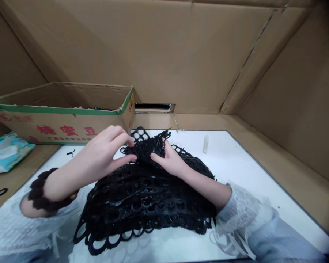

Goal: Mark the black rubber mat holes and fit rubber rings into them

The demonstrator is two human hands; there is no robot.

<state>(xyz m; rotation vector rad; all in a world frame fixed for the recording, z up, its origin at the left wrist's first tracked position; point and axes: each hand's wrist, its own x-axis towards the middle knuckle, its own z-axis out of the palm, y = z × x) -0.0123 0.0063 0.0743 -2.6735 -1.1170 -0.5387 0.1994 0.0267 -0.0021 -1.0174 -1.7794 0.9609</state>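
Observation:
A heap of black, rubber-like sheets full of round holes [153, 201] lies in front of me, its ringed edge hanging toward my lap. Above its far side, a crumpled bunch of the same black perforated sheet [146, 148] is between my hands. My right hand [172, 159] is closed around the bunch's right side, thumb on the near face. At its left end, my left hand [106, 148] pinches the material between thumb and fingers. Just behind the bunch, a flat piece with round holes [139, 134] lies on the white table.
An open cardboard box [98, 118] with black material inside stands at the back left. Beside it is a tissue pack [9, 151]. A small clear tube [205, 144] lies on the white tabletop [235, 175] at right. A black ring [1, 191] rests at far left. Cardboard walls [164, 54] surround the table.

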